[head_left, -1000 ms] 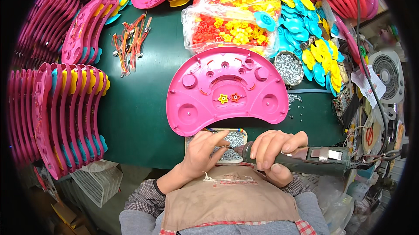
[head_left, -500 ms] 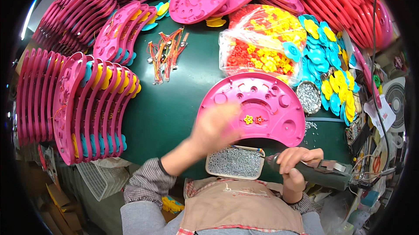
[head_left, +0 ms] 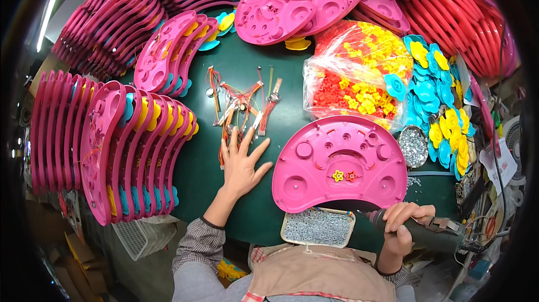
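Observation:
My left hand (head_left: 240, 168) reaches over the green table with its fingers spread, the fingertips at the near edge of a loose bunch of wired parts (head_left: 242, 100) in red and yellow. In my right hand (head_left: 401, 224) is a dark power screwdriver (head_left: 435, 236), its tip pointing left toward a tray of small silver screws (head_left: 317, 228). Between my hands lies a curved pink plastic panel (head_left: 365, 190), its moulded posts facing up. A yellow star-shaped piece (head_left: 338, 175) and a red star-shaped piece (head_left: 351, 176) sit in its middle. The panel's lower edge overlaps the tray's back.
Stacked pink panels (head_left: 106, 150) stand at the left, with more at the back. A clear bag (head_left: 359, 72) holds red and yellow pieces. Blue and yellow flower shapes (head_left: 426, 100) pile up at the right, beside a round dish (head_left: 413, 146) of small metal parts. A cable hangs far right.
My left hand has moved left from over the pink panel to the wired parts, its fingers now spread. The wired parts lie more spread out. My right hand still grips the screwdriver. The view has shifted.

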Available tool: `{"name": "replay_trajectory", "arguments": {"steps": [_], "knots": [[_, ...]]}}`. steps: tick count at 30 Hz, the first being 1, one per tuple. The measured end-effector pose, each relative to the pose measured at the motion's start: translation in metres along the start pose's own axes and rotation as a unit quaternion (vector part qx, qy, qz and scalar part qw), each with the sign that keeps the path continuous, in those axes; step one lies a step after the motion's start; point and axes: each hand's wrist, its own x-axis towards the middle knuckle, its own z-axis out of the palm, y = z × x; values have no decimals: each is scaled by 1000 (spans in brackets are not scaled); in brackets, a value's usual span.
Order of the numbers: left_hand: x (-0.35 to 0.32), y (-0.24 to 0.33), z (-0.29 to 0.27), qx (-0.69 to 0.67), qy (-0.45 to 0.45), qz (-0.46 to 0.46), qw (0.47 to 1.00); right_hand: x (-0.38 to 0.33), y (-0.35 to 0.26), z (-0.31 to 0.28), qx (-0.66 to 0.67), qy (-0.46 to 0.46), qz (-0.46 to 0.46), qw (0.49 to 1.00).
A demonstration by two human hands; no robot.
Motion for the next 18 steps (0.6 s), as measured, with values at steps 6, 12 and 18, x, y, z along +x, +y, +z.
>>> {"name": "replay_trajectory", "arguments": {"steps": [6,12,18], "knots": [[28,-8,-17,-91,191,18,977,2,5,2,34,8,11,999],[147,7,10,-37,150,-1,988,-5,-3,2,30,19,-12,999],[174,0,29,154,147,62,975,-11,-9,-8,21,24,-21,999]]}}
